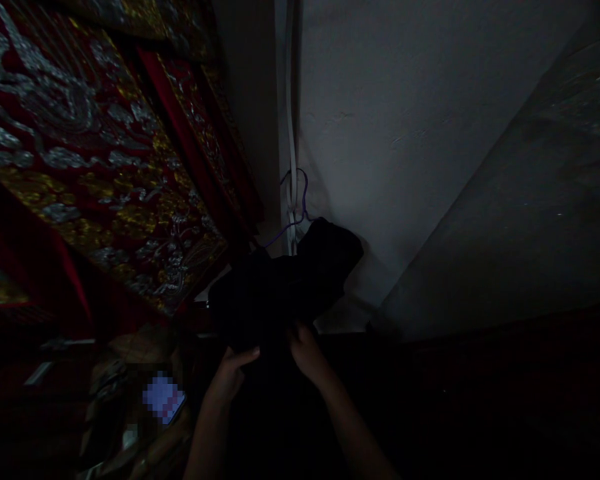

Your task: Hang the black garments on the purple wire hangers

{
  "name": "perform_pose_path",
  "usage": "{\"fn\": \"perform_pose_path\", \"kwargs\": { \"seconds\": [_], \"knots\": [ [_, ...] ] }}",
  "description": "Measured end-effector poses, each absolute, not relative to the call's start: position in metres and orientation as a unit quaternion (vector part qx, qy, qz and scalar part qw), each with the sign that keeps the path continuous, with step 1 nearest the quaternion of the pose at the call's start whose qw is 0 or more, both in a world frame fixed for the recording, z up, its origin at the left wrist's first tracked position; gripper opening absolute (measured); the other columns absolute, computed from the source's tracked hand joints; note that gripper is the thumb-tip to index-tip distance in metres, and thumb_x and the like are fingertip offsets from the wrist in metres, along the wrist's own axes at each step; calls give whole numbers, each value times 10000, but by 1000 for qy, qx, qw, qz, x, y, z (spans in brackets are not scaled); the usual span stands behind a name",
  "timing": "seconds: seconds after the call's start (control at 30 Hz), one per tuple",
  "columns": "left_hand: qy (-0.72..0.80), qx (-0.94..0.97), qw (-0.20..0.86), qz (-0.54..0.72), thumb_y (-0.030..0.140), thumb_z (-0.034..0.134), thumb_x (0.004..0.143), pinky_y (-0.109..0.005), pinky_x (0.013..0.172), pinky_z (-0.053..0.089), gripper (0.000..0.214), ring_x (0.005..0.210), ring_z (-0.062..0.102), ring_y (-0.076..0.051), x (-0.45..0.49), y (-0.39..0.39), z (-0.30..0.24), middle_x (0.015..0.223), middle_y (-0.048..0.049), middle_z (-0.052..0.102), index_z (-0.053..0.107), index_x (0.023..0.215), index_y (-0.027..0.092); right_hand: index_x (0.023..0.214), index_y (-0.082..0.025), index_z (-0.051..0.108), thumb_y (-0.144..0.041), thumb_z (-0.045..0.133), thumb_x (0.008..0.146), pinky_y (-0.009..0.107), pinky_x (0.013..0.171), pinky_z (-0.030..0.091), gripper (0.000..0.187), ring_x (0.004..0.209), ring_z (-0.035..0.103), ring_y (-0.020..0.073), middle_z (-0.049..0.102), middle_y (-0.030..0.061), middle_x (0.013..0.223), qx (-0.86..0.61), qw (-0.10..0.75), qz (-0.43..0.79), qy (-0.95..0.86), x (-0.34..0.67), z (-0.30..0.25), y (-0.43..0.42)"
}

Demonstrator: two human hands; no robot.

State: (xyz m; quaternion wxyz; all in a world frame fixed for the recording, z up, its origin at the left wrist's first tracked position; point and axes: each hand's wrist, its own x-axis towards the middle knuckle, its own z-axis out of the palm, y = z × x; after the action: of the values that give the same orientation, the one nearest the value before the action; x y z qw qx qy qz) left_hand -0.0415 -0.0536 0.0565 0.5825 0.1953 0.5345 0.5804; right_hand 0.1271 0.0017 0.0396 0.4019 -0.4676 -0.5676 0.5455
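A black garment hangs in the dim light, its folds mostly lost in shadow. Above it shows the purple hanger, hooked at the white cables that run down the wall. My left hand grips the lower left part of the black cloth, thumb stretched across it. On the other side, my right hand is closed on the same cloth, with its fingertips partly hidden in the dark fabric.
Red cloth with gold and silver embroidery fills the left. White cables run down the pale wall. At lower left, a person in patterned clothing is beside a lit phone. A greyish sheet leans at right.
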Motion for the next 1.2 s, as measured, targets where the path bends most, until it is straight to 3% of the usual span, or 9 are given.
{"fn": "perform_pose_path", "kwargs": {
  "seconds": [0.2,0.37,0.5,0.57,0.67,0.8,0.9,1.0,1.2],
  "knots": [
    [537,207,581,576,266,896,494,-517,1053,498,638,1166,655,-378,-38,-48,61,1057,-96,760,666,1087,213,839,-235,657,-325,531,817,412,888,488,156,910,651,278,706,65,873,-466,435,523,-565,127,36,3],
    [651,276,317,632,399,796,734,-485,1175,367,613,1378,478,-330,-22,-42,53,1379,-114,565,521,1263,253,622,-230,519,-451,512,835,273,495,345,307,466,424,144,418,-42,479,-483,416,539,-550,139,34,2],
    [698,405,133,575,360,752,765,-466,1245,192,814,1526,192,-309,6,-45,20,1612,-133,223,323,1453,284,590,-220,504,-527,501,841,254,447,292,397,410,368,110,405,-53,459,-473,388,581,-537,141,34,-2],
    [657,488,149,555,339,706,776,-516,1217,234,683,1470,319,-334,18,-44,-1,1529,-159,384,432,1396,253,582,-210,525,-507,508,839,254,464,332,393,427,427,116,468,-32,477,-460,379,589,-546,138,34,-6],
    [576,569,179,558,353,612,803,-533,1055,439,323,1145,620,-325,26,-38,-21,1121,-131,680,645,1080,190,592,-191,579,-463,527,824,248,497,370,361,477,512,126,561,2,522,-442,381,588,-560,135,33,-13],
    [551,601,182,550,354,602,851,-308,700,525,197,745,637,-198,20,-28,-17,760,-44,659,672,789,180,631,-176,623,-477,528,799,235,412,264,358,368,398,91,563,-1,457,-426,375,629,-532,140,48,-6],
    [554,602,203,538,320,597,879,-280,667,502,221,699,633,-175,17,-19,-11,734,-41,663,707,755,175,622,-165,622,-483,563,751,221,382,202,348,329,384,83,572,16,421,-419,435,636,-480,146,92,16],
    [559,600,217,530,325,623,863,-307,705,525,207,741,667,-196,14,-8,-14,777,-64,703,744,789,174,612,-158,626,-437,609,713,203,388,218,297,384,501,107,601,36,444,-383,537,600,-453,147,153,41],
    [556,625,236,495,294,697,803,-294,634,529,147,675,666,-190,3,14,11,723,-48,700,728,734,168,647,-155,630,-437,589,783,197,369,217,315,340,424,75,595,19,436,-323,598,553,-482,135,204,49]
  ]
}}
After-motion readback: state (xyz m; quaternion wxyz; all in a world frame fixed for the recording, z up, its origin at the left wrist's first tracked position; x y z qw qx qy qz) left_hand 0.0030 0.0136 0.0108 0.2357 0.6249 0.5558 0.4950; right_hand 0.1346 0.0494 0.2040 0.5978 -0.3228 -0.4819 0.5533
